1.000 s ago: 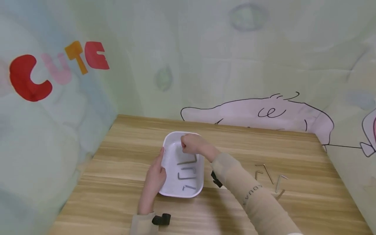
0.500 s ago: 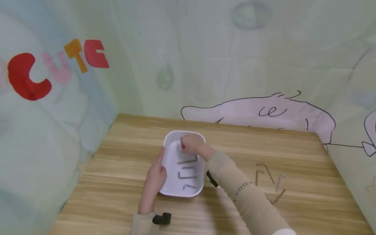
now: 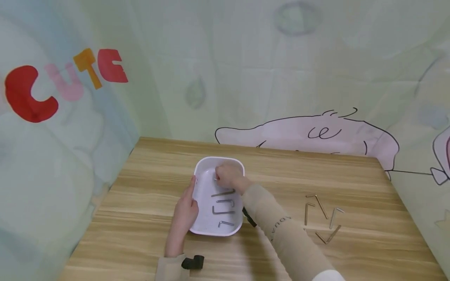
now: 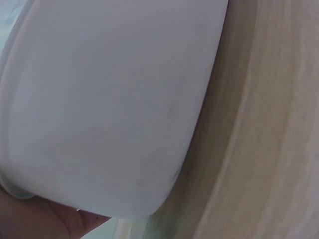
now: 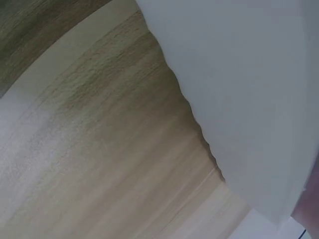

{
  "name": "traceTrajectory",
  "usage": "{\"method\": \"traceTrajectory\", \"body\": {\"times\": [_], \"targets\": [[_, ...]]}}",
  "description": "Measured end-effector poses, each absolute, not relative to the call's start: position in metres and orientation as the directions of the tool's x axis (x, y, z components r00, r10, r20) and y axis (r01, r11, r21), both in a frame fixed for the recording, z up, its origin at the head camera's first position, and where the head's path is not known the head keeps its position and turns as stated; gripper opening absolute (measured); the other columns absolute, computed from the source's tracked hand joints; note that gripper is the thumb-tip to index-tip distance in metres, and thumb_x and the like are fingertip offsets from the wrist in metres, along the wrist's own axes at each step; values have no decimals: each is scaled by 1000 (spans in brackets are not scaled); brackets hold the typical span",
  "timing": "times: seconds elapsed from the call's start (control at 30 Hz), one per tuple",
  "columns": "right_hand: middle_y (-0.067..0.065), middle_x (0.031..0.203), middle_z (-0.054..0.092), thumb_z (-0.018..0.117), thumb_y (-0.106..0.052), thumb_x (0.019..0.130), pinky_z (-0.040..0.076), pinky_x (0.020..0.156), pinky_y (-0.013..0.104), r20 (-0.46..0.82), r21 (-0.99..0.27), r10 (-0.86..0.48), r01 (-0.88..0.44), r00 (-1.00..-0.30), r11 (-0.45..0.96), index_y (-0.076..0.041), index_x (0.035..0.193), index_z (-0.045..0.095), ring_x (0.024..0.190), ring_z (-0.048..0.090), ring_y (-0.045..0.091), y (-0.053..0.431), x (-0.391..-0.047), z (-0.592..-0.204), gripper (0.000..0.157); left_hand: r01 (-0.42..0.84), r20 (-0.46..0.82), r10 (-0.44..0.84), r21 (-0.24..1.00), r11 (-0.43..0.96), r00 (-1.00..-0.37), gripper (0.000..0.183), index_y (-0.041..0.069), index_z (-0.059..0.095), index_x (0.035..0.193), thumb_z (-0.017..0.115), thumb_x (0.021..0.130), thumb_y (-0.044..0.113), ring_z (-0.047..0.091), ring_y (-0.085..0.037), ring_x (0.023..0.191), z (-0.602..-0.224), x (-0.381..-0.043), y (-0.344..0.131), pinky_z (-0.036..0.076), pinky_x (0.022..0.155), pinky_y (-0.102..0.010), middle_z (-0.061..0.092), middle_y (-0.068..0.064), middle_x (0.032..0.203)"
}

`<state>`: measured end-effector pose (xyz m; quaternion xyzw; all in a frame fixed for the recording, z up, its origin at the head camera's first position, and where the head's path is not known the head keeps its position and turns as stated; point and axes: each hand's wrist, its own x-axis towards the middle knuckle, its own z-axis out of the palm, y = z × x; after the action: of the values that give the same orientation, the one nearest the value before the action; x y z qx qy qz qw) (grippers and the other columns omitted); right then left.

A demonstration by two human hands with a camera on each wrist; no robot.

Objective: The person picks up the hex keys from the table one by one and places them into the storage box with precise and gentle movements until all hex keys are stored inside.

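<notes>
A white plastic tray [image 3: 200,218] stands on the wooden table, with several L-shaped hex keys lying in a column inside, among them a hex key [image 3: 225,212] near the middle. My left hand [image 3: 185,210] grips the tray's left side at the rim. In the left wrist view the tray's outer wall [image 4: 104,99] fills most of the picture, with part of the hand below it. Over the tray's far end, my right hand [image 3: 227,175] has curled fingers inside the rim. A small bit of a hex key [image 3: 215,179] shows at its fingertips; the rest is hidden.
To the right of the tray several hex keys lie loose on the table [image 3: 274,168], including a silver hex key [image 3: 333,219] and a bronze-coloured hex key [image 3: 321,207]. My right forearm crosses the table beside them. A printed cloth wall [image 3: 175,78] stands behind.
My right hand has sunk slightly lower into the tray, and its forearm has swung left, uncovering more of the loose hex keys. The left hand and tray stay put.
</notes>
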<state>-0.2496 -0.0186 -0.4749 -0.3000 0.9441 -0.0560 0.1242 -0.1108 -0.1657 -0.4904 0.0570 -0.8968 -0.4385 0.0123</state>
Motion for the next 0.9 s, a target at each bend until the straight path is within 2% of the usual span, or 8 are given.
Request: {"method": "traceTrajectory", "body": {"times": [0.23, 0.67, 0.9], "targets": [[-3, 72, 58, 59, -14, 88, 41, 59, 22, -181, -204, -568, -534, -803, 820, -13, 81, 60, 65, 52, 11, -20, -250, -477, 7, -97, -31, -119, 796, 598, -992, 69, 14, 19, 155, 40, 92, -4, 32, -37, 142, -490, -111, -166, 30, 116, -52, 29, -19, 156], [-3, 79, 60, 59, -11, 87, 45, 62, 22, -191, -242, -541, -495, -819, 835, -15, 86, 60, 71, 54, 12, -21, -248, -469, 4, -90, -21, -120, 790, 607, -993, 69, 13, 19, 155, 40, 92, -4, 35, -40, 140, -493, -113, -168, 33, 113, -54, 31, -22, 154], [0, 83, 63, 60, -10, 86, 46, 65, 21, -151, -279, -562, -510, -813, 814, -10, 91, 63, 74, 54, 12, -17, -246, -465, 5, -105, -45, -115, 796, 596, -992, 69, 15, 17, 155, 40, 93, -3, 33, -38, 141, -492, -112, -167, 31, 115, -52, 30, -20, 155]]}}
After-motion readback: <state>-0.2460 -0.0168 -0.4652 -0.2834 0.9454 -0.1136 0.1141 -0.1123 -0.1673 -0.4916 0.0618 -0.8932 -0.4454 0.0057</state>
